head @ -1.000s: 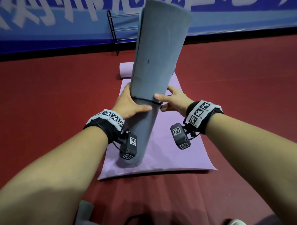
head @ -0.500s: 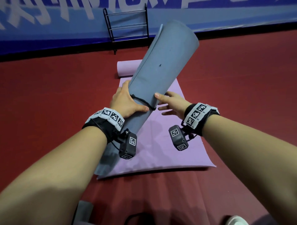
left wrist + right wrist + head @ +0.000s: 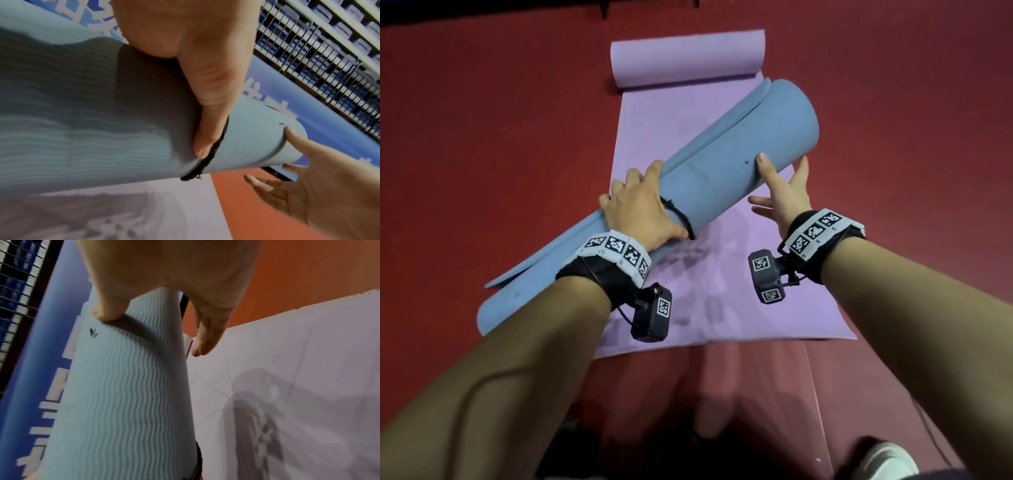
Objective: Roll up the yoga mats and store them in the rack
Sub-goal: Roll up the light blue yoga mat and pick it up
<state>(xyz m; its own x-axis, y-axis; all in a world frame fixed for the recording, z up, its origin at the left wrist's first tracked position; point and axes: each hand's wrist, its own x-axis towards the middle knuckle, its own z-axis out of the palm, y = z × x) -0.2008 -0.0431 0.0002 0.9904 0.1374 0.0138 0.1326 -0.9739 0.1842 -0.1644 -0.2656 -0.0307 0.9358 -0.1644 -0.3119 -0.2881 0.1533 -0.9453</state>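
A rolled blue yoga mat point(image 3: 726, 154) lies tilted across a flat purple yoga mat point(image 3: 674, 116), its near end on the red floor at the left. A black band point(image 3: 681, 219) circles the blue roll point(image 3: 102, 113). My left hand point(image 3: 640, 212) grips the roll beside the band, thumb on the band point(image 3: 213, 151). My right hand point(image 3: 784, 192) has straight spread fingers, its thumb touching the blue roll point(image 3: 123, 386) near the far end. The purple mat's far end point(image 3: 685, 58) is partly rolled. The rack's feet point(image 3: 606, 7) barely show at the top edge.
Red floor point(image 3: 482, 137) surrounds the mats on both sides. A blue banner point(image 3: 308, 116) and wire fencing point(image 3: 318, 48) stand behind in the wrist views. A white shoe point(image 3: 887, 462) shows at the bottom right.
The blue roll has tipped from upright down to a low slant across the purple mat. My right hand has slid toward its far end and opened. The view has tilted down.
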